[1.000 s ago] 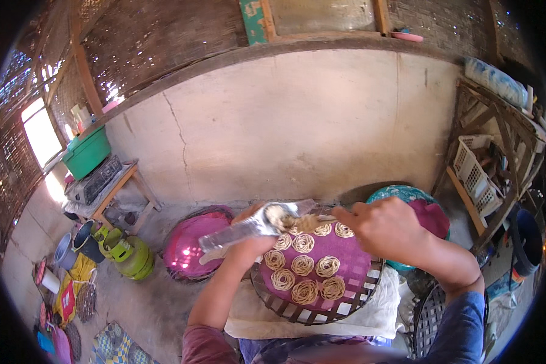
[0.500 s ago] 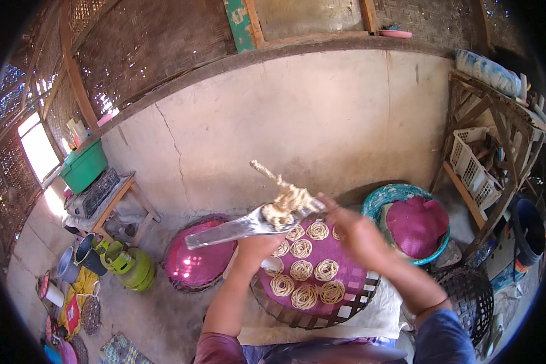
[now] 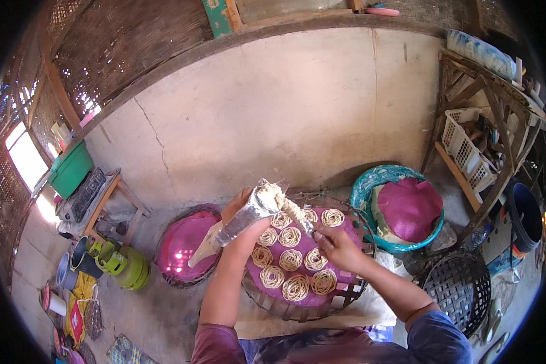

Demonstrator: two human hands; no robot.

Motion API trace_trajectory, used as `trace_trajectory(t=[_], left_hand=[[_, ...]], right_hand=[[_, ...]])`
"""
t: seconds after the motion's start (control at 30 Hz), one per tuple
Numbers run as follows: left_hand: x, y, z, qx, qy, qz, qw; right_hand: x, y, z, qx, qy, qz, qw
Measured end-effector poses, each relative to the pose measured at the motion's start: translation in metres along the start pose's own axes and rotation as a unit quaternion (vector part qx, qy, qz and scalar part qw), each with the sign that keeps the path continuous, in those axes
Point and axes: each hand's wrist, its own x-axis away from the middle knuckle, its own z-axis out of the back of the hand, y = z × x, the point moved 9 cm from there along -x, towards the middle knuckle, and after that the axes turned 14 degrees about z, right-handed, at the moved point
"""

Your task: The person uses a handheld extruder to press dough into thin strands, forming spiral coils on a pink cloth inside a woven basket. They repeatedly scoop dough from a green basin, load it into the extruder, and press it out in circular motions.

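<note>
My left hand (image 3: 235,205) is wrapped round a shiny, cone-shaped bag (image 3: 244,219). Pale sticky dough (image 3: 270,195) bulges at its wide upper end, and its narrow end points down to the left. My right hand (image 3: 341,249) grips a dough-coated utensil (image 3: 304,225) whose far end meets the dough at the bag's mouth; its exact kind is hidden by the coating. Below both hands, several coiled dough nests (image 3: 290,260) lie on a magenta sheet (image 3: 305,241) over a round woven tray (image 3: 267,299).
A second magenta-covered tray (image 3: 185,242) sits at left, near a green gas cylinder (image 3: 130,270). To the right are a teal basin (image 3: 363,188) with a magenta cover, a black woven basket (image 3: 458,282) and a wooden rack (image 3: 488,91). A pale wall (image 3: 273,115) stands ahead.
The bag has tilted more steeply, its wide end up. The utensil has swung from pointing far left above the bag to its mouth, and my right hand has come lower.
</note>
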Motion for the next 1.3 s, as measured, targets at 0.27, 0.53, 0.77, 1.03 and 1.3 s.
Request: trace_trajectory(t=[0.27, 0.53, 0.77, 1.03, 1.3], left_hand=[[-0.004, -0.036, -0.004, 0.084, -0.046, 0.117, 0.988], [0.054, -0.169, 0.112, 0.048, 0.347, -0.026, 0.936], [0.135, -0.240, 0.199, -0.062, 0.605, 0.015, 0.794], [0.107, -0.173, 0.138, 0.697, 0.224, -0.105, 0.673], [0.088, -0.101, 0.043, 0.885, -0.052, 0.038, 0.461]], right_hand=[[0.041, 0.055, 0.057, -0.027, -0.027, -0.002, 0.999], [0.118, 0.176, 0.219, 0.514, 0.083, -0.161, 0.838], [0.217, 0.236, 0.152, -0.118, 0.211, -0.309, 0.920], [0.247, 0.300, 0.163, -0.345, 0.512, -0.233, 0.751], [0.246, 0.267, 0.151, -0.463, 0.514, -0.166, 0.703]])
